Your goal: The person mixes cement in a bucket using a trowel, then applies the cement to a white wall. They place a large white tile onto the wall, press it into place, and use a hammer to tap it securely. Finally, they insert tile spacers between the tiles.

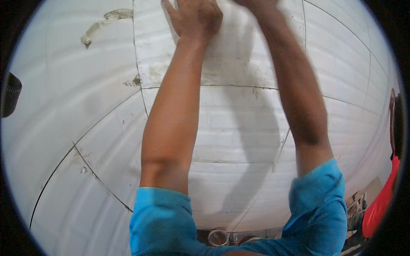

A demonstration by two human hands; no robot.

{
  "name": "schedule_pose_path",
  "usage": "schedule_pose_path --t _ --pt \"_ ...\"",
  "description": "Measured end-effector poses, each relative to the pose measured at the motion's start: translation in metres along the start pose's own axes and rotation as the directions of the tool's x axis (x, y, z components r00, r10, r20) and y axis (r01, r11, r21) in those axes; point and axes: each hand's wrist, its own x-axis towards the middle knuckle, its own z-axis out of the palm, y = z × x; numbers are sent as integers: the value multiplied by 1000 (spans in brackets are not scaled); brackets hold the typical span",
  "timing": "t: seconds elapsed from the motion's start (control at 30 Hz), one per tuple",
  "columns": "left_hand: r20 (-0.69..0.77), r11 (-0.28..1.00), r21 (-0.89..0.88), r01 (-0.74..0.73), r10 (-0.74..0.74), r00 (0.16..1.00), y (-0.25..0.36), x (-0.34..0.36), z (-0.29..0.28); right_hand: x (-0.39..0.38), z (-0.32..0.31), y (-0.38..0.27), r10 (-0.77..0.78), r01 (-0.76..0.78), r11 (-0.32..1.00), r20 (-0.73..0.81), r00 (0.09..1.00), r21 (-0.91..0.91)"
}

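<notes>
Both my arms, in blue sleeves, reach up across a surface of large pale tiles with dark joints. Against a white tile (153, 59) at the top middle lies my left hand (197, 18), its thumb stretched out to the side; the upper edge of the picture cuts off its other fingers. My right hand (258, 4) is farther right over the same tile, blurred and mostly out of the picture. Its fingers are hidden, so whether it holds or touches anything does not show. Grey dirt marks the tile's lower edge, and my arms cast shadows below.
Grey-brown smears (96, 30) mark the tiles at the upper left. A dark object (11, 94) juts in at the far left. A round container (218, 237) stands low behind my body. At the right edge another person's red clothing (382, 207) shows.
</notes>
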Motion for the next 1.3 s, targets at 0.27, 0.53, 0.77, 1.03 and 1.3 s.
schedule_pose_path --t 0.27,0.53,0.77,1.03,1.3 --pt "102 996 -85 22 -13 995 -7 -1 -12 -36 17 3 75 -125 990 497 865 68" --pt "72 999 -13 51 -50 996 -42 -19 -21 -30 -44 -24 -81 52 978 138 987 200" --pt "56 997 -49 60 -57 997 -40 -6 -28 -74 -13 -28 -143 38 978 530 836 205" --pt "95 996 87 -26 17 995 -58 -2 -8 -60 -25 -17 -79 38 993 388 918 110" --pt "101 997 19 -78 76 992 -19 -37 -16 -110 -12 8 13 -78 986 392 920 150"
